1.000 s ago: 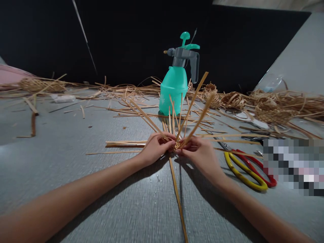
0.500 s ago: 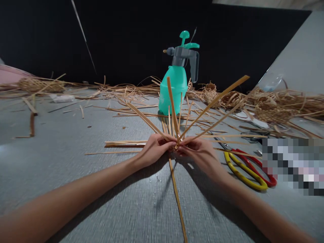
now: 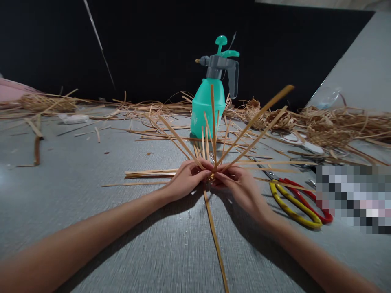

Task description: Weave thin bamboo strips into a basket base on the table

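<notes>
1. Centrally, the left hand (image 3: 186, 179) and right hand (image 3: 240, 189) grip flat tan bamboo strips (image 3: 213, 160), fanned out from their crossing, at the middle of the grey bench (image 3: 91, 228).
2. Farther away stands a teal plastic pump sprayer (image 3: 206, 110); red-and-yellow-handled scissors (image 3: 295, 207) lie to the right.

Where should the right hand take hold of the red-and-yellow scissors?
Probably by the yellow and red handle loops of the scissors, coming from the near side. They lie flat on the grey table beside the right hand, loops toward the person, blades pointing away toward the strips.
</notes>
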Demonstrator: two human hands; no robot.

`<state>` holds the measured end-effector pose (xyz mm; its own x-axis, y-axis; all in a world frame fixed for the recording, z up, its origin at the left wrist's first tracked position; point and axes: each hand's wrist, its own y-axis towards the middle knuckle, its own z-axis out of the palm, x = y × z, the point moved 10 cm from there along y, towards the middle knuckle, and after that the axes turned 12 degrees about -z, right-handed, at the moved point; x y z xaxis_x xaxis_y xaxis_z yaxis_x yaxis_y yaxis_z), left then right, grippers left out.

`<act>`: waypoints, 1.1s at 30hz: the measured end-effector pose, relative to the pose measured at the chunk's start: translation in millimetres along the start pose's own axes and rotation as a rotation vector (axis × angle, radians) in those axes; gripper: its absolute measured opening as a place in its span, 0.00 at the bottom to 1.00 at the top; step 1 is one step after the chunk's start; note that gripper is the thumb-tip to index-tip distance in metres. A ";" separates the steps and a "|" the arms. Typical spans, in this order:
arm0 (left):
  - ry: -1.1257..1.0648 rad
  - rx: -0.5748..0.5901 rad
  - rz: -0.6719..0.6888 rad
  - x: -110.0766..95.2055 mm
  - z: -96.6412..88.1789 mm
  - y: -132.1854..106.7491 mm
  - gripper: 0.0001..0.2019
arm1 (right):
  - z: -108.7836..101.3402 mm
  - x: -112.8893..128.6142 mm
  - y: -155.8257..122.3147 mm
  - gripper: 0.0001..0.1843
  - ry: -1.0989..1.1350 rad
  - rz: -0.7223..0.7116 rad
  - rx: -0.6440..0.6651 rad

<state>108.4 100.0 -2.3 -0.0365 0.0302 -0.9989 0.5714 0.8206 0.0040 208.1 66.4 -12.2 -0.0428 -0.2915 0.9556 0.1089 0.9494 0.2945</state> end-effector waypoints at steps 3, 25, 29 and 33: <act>-0.061 0.034 -0.004 1.0 2.0 0.8 0.04 | -0.8 -1.6 -0.9 0.08 0.013 -0.006 -0.026; -0.046 0.019 -0.020 -1.0 2.0 -3.0 0.03 | -0.9 6.7 1.3 0.07 -0.080 -0.033 0.017; -0.077 -0.050 0.003 -1.4 -6.1 -1.9 0.07 | 0.0 21.6 0.1 0.08 -0.188 -0.106 0.038; -0.066 -0.012 0.060 -5.9 -2.4 -2.5 0.12 | 2.4 29.7 -0.6 0.09 -0.310 -0.181 0.063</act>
<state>105.2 99.2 3.7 0.0517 0.0425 -0.9978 0.5614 0.8251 0.0642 204.4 57.5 16.0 -0.3555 -0.4156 0.8372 0.0113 0.8937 0.4485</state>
